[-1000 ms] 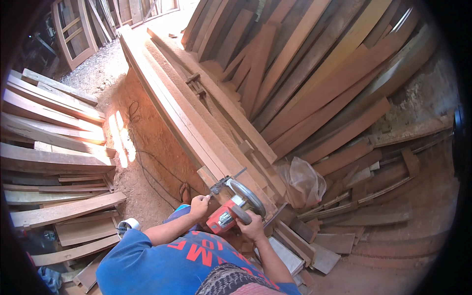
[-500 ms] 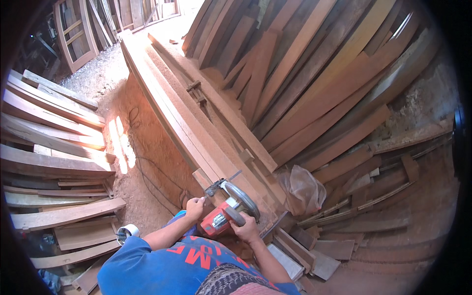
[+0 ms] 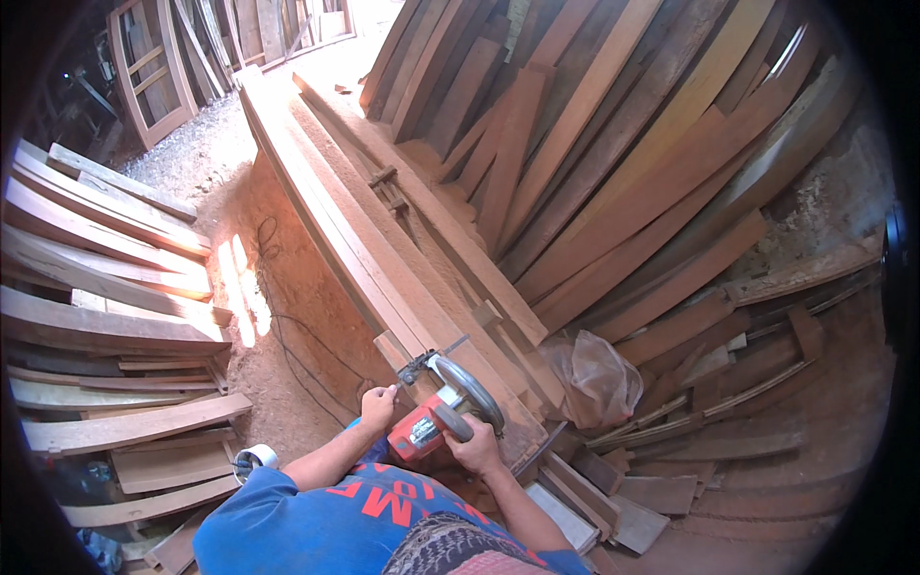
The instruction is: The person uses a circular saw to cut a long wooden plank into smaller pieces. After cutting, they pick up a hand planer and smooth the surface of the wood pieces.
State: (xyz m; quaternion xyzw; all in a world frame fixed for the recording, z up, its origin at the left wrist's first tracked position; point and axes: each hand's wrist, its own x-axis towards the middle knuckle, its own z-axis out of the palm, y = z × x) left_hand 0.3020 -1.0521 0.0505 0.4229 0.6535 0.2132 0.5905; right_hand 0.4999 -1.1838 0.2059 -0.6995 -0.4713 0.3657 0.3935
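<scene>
A red circular saw (image 3: pixel 416 433) with a rounded grey blade guard (image 3: pixel 471 385) rests at the near end of a long wooden plank (image 3: pixel 335 225). My right hand (image 3: pixel 476 448) is wrapped round the saw's dark rear handle. On the saw's left side, my left hand (image 3: pixel 379 406) is closed, its fingertips pinching a small metal piece by the front of the base. A thin metal bar (image 3: pixel 456 343) sticks out ahead of the saw, over the wood. The guard and base hide the blade's contact with the plank.
Tall boards (image 3: pixel 594 182) lean along the right side, with a plastic bag (image 3: pixel 602 379) below them. Stacked planks (image 3: pixel 115 311) fill the left. A dark cord (image 3: pixel 297 350) trails over the sawdust-covered ground. Wooden frames (image 3: pixel 153 72) stand at the far left.
The whole view has shifted slightly, with the boards and ground a little lower and further right. Both hands keep their hold on the saw, which has barely moved.
</scene>
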